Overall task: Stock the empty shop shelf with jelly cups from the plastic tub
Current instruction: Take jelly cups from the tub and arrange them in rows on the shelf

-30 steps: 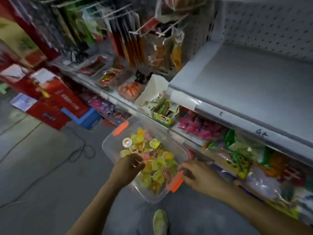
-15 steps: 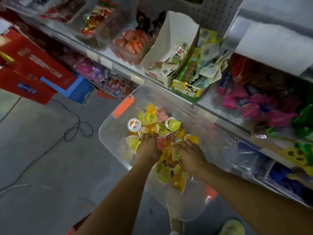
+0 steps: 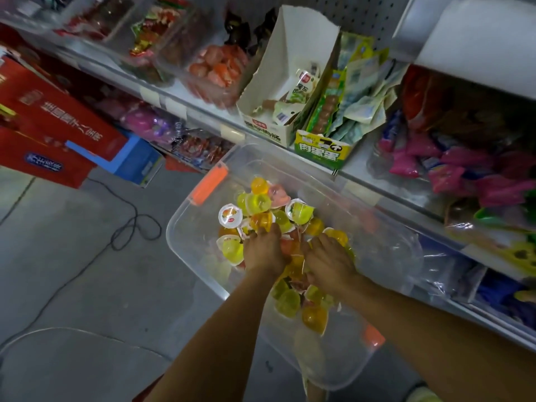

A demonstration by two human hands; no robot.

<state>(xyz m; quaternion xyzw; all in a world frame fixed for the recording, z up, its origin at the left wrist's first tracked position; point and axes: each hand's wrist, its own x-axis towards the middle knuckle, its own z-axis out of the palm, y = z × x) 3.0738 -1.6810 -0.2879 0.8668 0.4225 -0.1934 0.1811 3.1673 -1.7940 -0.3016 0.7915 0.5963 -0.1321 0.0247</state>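
Observation:
A clear plastic tub [image 3: 185,216] with orange latches sits on the floor below the shelves. It holds a pile of jelly cups [image 3: 258,203] in yellow, orange and pink. My left hand [image 3: 264,252] is dug into the middle of the pile, its fingers curled down around cups. My right hand [image 3: 329,264] is just beside it, also curled into the cups, and both hands' fingertips are buried. A corner of the empty grey shelf [image 3: 478,39] shows at the top right, above the tub.
Stocked shelves run behind the tub: a torn white carton [image 3: 287,82], a green snack box [image 3: 322,149], pink packets [image 3: 452,169]. Red cartons [image 3: 49,120] and a black cable [image 3: 127,224] lie on the floor at left. My shoe [image 3: 423,394] is at the bottom right.
My right hand has moved from the tub's near rim into the cups beside my left hand. The view has dropped closer to the tub, and the empty shelf has slid to the top right.

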